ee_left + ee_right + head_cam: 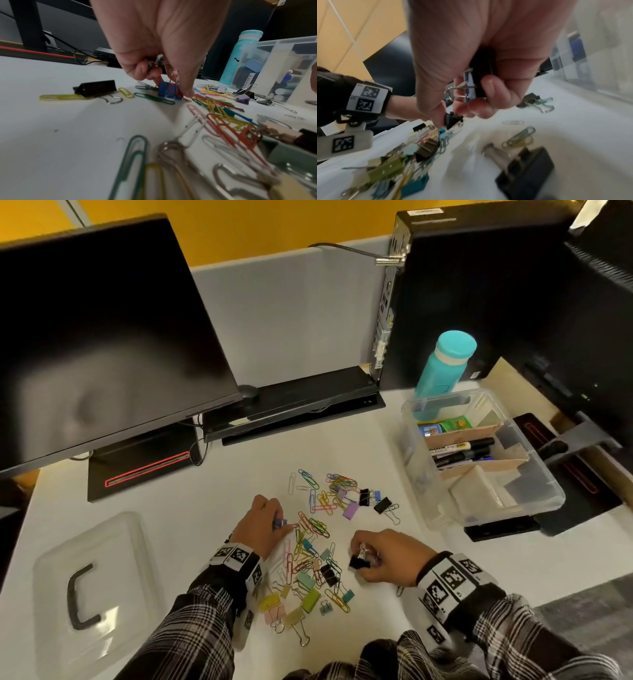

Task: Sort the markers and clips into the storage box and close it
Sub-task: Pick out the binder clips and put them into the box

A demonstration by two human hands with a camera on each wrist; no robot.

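White worktop (191, 508), office cubicle, dark monitors behind; clear storage box (544, 494) open off to the right, well apart from both hands, markers (462, 451) already lying in its middle compartment. Lid (92, 577) lies flat far out past the left wrist.

Loose clips (318, 539) scattered between and ahead of the fingers, paper clips and binder clips mixed and interlocked.

Risks, as judged:
- Right hand (380, 556) is loaded with several binder clips. Adding more to an overfull grip could spill some on the carry to the box.
- Blue binder clip (169, 92) under the left fingertips has a red paper clip hooked across it; lifting could drag a tangle along or drop it partway.
- Paper clips lie flat on the worktop, so a pinch may slip off.
- Mixed handfuls could land in the wrong compartment.

Pose:
- Left hand (154, 44): palm down, fingers curled, metal clip parts held up inside the curl, one fingertip (188, 93) down at the blue clip, touching the worktop just beside it.
- Right hand: low over the worktop, fingers curled tight round black binder clips (483, 75), thumb and forefinger pinching a small black clip (452, 120) below.
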